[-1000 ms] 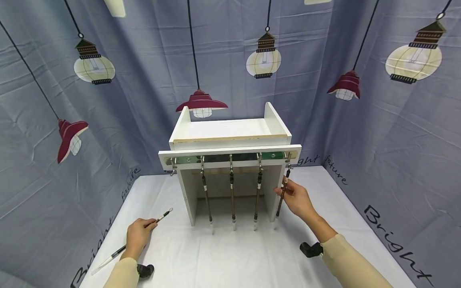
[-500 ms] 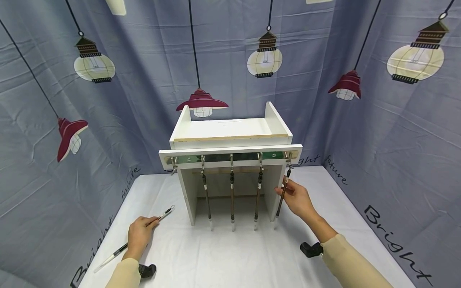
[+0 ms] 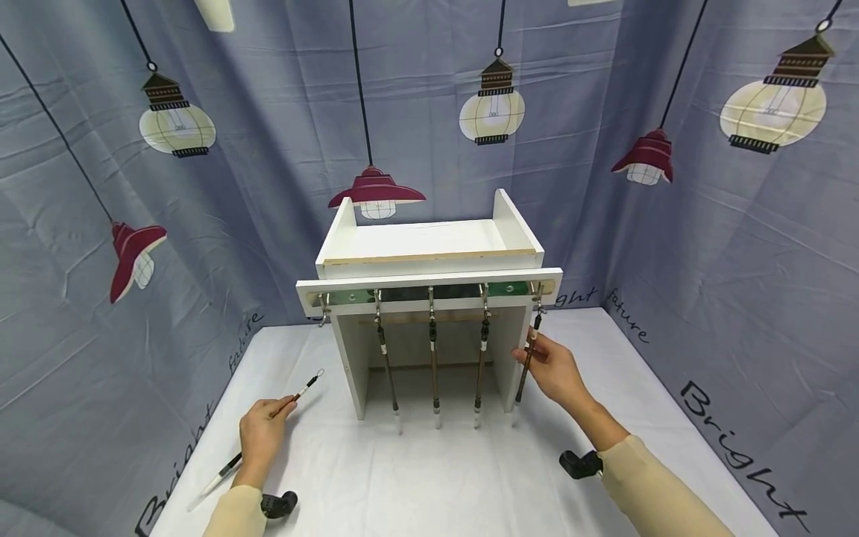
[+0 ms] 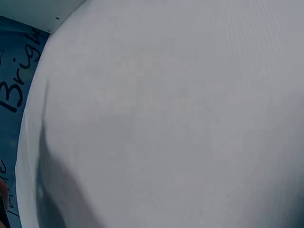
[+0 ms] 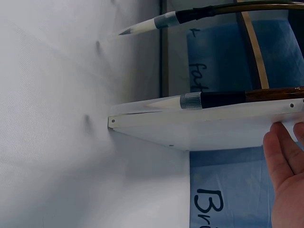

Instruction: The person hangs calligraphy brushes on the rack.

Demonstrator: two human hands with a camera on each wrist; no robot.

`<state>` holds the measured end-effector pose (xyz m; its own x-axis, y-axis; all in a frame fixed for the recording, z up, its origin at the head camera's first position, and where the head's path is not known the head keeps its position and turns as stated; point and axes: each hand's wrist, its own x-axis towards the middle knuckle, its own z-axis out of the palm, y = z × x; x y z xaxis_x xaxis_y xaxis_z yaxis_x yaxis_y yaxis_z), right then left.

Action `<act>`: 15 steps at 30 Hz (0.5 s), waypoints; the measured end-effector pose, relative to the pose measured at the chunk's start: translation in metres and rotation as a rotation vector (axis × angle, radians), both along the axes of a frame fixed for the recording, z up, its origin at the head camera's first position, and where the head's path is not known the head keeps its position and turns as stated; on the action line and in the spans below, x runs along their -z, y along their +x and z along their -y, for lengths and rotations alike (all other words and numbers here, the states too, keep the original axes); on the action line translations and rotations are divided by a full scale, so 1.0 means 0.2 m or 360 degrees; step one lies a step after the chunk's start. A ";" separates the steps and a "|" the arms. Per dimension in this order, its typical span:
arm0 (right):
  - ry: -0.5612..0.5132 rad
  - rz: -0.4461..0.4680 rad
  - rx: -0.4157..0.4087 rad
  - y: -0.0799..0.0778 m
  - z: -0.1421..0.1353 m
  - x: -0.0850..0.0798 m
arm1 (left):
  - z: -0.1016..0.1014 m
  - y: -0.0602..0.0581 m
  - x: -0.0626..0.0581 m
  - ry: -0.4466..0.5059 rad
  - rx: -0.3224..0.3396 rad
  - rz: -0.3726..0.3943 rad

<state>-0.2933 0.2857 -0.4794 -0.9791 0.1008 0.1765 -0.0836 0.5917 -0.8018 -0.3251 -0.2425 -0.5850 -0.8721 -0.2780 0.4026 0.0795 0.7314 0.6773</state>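
Note:
In the head view my left hand [image 3: 262, 436] pinches a calligraphy brush [image 3: 230, 464] by its handle. The loop end points up toward the rack, and the white bristles point down left. In the left wrist view only a sliver of fingers [image 4: 4, 192] shows at the left edge. My right hand [image 3: 553, 371] is at the white stand's right side panel [image 5: 228, 126], its straight fingers at the outer face. A hanging brush [image 3: 526, 365] passes in front of these fingers in the head view. Several similar brushes [image 3: 435, 365] hang from hooks on the rail [image 3: 403, 283].
The white wooden stand [image 3: 345, 365] has an open tray [image 3: 429, 237] on top and stands at the back of the white-clothed table [image 3: 429, 485]. The leftmost hook [image 3: 324, 309] holds no brush. A grey-blue curtain [image 3: 282, 149] encloses the table.
My left hand has shifted slightly right, and the brush's loop end has tilted upward. My right hand stays by the panel. The hanging brushes sway slightly.

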 end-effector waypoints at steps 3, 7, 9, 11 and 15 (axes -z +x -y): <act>0.0020 -0.0020 -0.0004 0.00 0.00 0.00 | -0.02 -0.01 -0.01 0.0019 -0.0028 -0.0108; 0.0041 -0.0023 0.0008 -0.01 0.00 0.00 | -0.06 -0.01 -0.03 0.0058 -0.0047 -0.0272; 0.0043 -0.0017 0.0010 -0.01 -0.01 0.00 | -0.08 -0.01 -0.05 0.0088 -0.0054 -0.0335; 0.0037 -0.0013 0.0009 0.00 -0.01 0.00 | -0.10 -0.01 -0.06 0.0114 -0.0064 -0.0381; 0.0044 -0.0008 0.0007 0.00 -0.01 0.00 | -0.13 -0.01 -0.08 0.0202 -0.0081 -0.0421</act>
